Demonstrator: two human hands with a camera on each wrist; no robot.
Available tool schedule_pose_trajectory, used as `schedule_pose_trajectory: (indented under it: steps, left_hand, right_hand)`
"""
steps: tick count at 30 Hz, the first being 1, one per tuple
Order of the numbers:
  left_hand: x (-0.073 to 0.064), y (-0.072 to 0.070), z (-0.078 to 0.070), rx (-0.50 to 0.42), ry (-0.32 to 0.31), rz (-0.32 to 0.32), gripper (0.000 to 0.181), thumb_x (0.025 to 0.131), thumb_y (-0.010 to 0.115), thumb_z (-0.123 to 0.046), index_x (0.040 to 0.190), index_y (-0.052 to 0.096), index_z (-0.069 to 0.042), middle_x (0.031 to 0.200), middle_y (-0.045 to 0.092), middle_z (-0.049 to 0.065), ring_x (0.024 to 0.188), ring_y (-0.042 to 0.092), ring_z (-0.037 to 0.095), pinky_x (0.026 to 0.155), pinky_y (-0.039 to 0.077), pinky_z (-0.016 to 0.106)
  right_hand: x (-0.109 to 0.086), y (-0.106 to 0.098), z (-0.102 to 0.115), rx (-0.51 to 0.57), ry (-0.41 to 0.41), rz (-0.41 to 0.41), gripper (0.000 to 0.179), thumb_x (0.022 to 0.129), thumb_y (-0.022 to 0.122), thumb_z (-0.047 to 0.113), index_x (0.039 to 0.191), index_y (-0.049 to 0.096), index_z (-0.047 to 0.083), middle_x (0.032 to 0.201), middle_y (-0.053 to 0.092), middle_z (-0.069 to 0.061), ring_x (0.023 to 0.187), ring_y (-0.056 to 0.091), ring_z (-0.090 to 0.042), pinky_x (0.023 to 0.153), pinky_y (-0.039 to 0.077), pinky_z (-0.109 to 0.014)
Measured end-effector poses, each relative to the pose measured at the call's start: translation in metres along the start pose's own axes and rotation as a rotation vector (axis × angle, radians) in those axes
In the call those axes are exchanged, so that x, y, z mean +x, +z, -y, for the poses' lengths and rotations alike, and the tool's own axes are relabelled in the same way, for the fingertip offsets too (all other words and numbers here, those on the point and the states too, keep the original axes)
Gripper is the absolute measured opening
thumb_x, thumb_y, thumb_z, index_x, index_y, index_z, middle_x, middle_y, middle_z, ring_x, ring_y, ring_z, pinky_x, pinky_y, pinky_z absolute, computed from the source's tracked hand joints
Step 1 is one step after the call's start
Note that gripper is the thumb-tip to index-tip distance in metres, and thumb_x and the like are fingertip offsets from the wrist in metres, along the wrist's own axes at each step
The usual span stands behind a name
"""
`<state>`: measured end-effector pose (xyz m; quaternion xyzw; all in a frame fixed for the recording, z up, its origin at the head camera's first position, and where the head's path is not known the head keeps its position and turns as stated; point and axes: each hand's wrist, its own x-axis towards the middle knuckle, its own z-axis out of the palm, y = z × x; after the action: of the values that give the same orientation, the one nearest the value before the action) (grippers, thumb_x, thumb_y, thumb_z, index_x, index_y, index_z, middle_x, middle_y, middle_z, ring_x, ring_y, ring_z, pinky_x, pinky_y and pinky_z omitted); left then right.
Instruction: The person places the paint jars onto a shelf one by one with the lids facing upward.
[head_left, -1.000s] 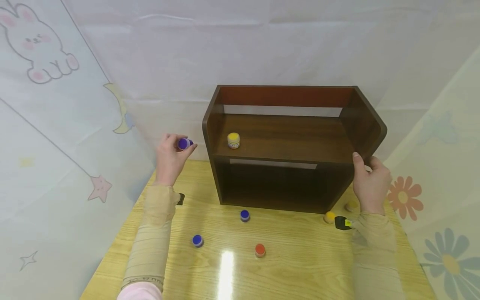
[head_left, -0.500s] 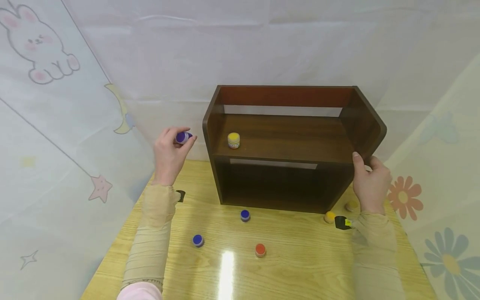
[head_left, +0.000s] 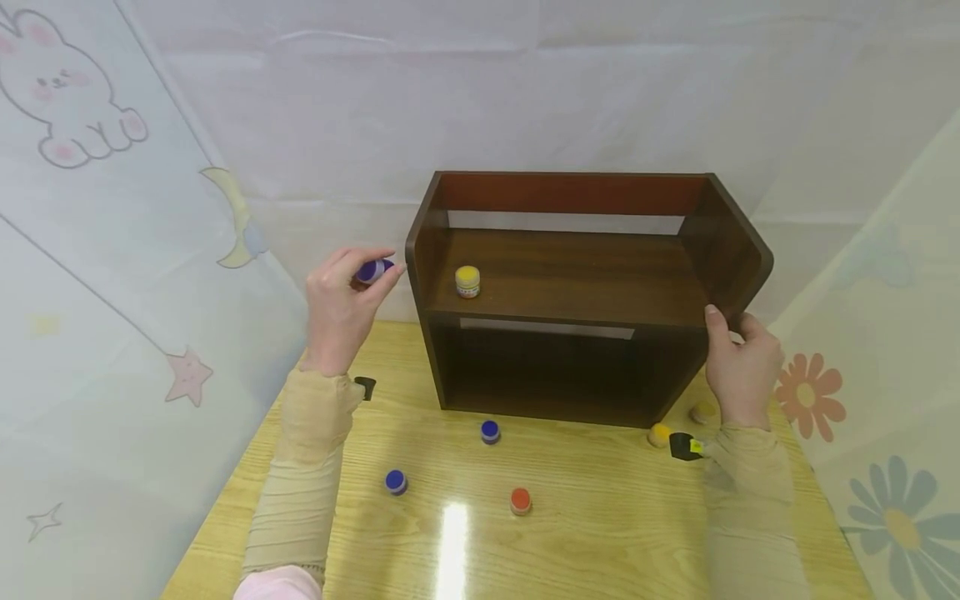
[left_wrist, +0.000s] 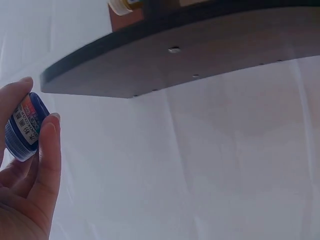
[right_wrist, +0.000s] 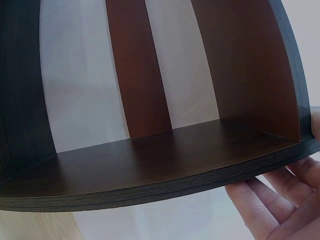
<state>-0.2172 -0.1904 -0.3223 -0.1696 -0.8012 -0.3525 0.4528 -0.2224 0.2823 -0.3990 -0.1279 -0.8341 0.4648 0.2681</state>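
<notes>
My left hand (head_left: 337, 304) pinches a small blue paint jar (head_left: 372, 271) between thumb and fingers, raised just left of the dark brown shelf unit (head_left: 577, 279). In the left wrist view the jar (left_wrist: 27, 125) is tilted, its printed label showing, and appears apart from the shelf's side panel (left_wrist: 125, 65). My right hand (head_left: 742, 371) grips the unit's right side panel near the middle board, thumb in front; the right wrist view has its fingers (right_wrist: 255, 205) curled beneath the panel edge. A yellow paint jar (head_left: 467, 282) stands upright on the upper board, towards the left.
On the wooden table (head_left: 600, 517) before the unit are a blue jar (head_left: 490, 432), another blue jar (head_left: 396, 482) and a red jar (head_left: 521, 501). Two yellow jars (head_left: 659, 435) lie near my right wrist. White printed sheets (head_left: 562, 92) hang behind and at both sides.
My left hand has risen with the blue jar and then shifted slightly right, closer to the shelf's left panel. The right hand keeps its grip in the same place.
</notes>
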Motion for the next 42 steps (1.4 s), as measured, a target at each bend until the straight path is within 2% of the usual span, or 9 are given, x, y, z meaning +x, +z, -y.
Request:
schedule_pose_trajectory:
  steps: [4,8,14,19,23,29,32,37,42]
  left_hand:
    - [0.003,-0.001,-0.013,-0.008,0.028,-0.007,0.019,0.086,0.085,-0.02,0.098,0.079,-0.007,0.092,0.072,0.005,0.084,0.069,0.018,0.068,0.053,0.024]
    - [0.007,0.003,-0.027,-0.052,0.025,-0.007,0.016,0.087,0.084,-0.017,0.094,0.076,-0.005,0.092,0.07,0.003,0.083,0.067,0.017,0.064,0.054,0.021]
    - [0.011,0.008,-0.044,-0.103,0.058,0.078,0.023,0.083,0.085,-0.008,0.102,0.073,-0.003,0.104,0.068,0.006,0.087,0.067,0.018,0.067,0.057,0.025]
    - [0.013,0.009,-0.054,-0.099,0.098,0.165,0.029,0.083,0.082,0.001,0.109,0.07,-0.002,0.112,0.065,0.009,0.09,0.065,0.018,0.071,0.056,0.026]
    - [0.016,0.011,-0.063,-0.104,0.126,0.198,0.03,0.085,0.078,0.005,0.113,0.068,-0.001,0.117,0.062,0.01,0.095,0.064,0.018,0.077,0.055,0.027]
    - [0.024,0.012,-0.079,-0.143,0.166,0.234,0.036,0.086,0.074,0.01,0.12,0.063,0.003,0.122,0.054,0.016,0.103,0.061,0.021,0.08,0.056,0.026]
    - [0.028,0.014,-0.084,-0.153,0.175,0.231,0.038,0.087,0.074,0.01,0.123,0.062,0.004,0.12,0.052,0.018,0.104,0.061,0.022,0.08,0.056,0.025]
    - [0.038,0.016,-0.089,-0.129,0.23,0.225,0.044,0.088,0.075,0.006,0.128,0.058,0.005,0.119,0.057,0.02,0.105,0.06,0.024,0.082,0.055,0.027]
    - [0.049,0.021,-0.092,-0.162,0.222,0.24,0.046,0.085,0.079,0.005,0.124,0.055,0.006,0.114,0.065,0.016,0.087,0.066,0.019,0.076,0.055,0.024]
  right_hand:
    - [0.0,-0.001,0.0,-0.007,0.005,0.003,0.049,0.102,0.057,0.044,0.117,0.07,-0.001,0.117,0.067,-0.017,0.065,0.052,0.01,0.05,0.039,-0.013]
    - [0.0,-0.002,0.001,-0.007,0.007,-0.001,0.05,0.102,0.057,0.044,0.119,0.07,-0.001,0.117,0.067,-0.017,0.065,0.052,0.012,0.051,0.039,-0.012]
    - [0.0,-0.002,0.0,0.0,0.024,0.007,0.05,0.102,0.057,0.046,0.121,0.07,0.001,0.12,0.067,-0.016,0.067,0.052,0.013,0.053,0.04,-0.012]
    - [0.0,-0.001,-0.001,0.013,0.013,0.001,0.049,0.102,0.058,0.044,0.117,0.071,0.0,0.116,0.068,-0.016,0.066,0.053,0.015,0.053,0.041,-0.012]
    - [0.0,-0.001,-0.001,0.031,0.001,0.0,0.047,0.101,0.059,0.045,0.113,0.071,0.001,0.101,0.068,-0.008,0.061,0.056,0.012,0.049,0.041,-0.015]
    - [0.0,0.0,-0.001,0.046,-0.01,-0.01,0.04,0.1,0.061,0.046,0.094,0.066,0.007,0.073,0.059,0.004,0.052,0.058,0.002,0.042,0.038,-0.019]
    - [-0.001,0.0,0.0,0.049,-0.003,-0.006,0.038,0.1,0.061,0.045,0.093,0.066,0.008,0.076,0.06,0.005,0.052,0.058,0.001,0.043,0.038,-0.019]
    - [-0.003,0.001,0.002,0.034,-0.008,-0.012,0.044,0.1,0.061,0.044,0.104,0.07,0.001,0.093,0.065,-0.003,0.057,0.057,0.007,0.047,0.04,-0.016]
    - [-0.003,0.003,0.003,0.025,-0.011,-0.009,0.047,0.101,0.06,0.046,0.108,0.07,0.001,0.098,0.067,-0.008,0.059,0.057,0.01,0.048,0.041,-0.016]
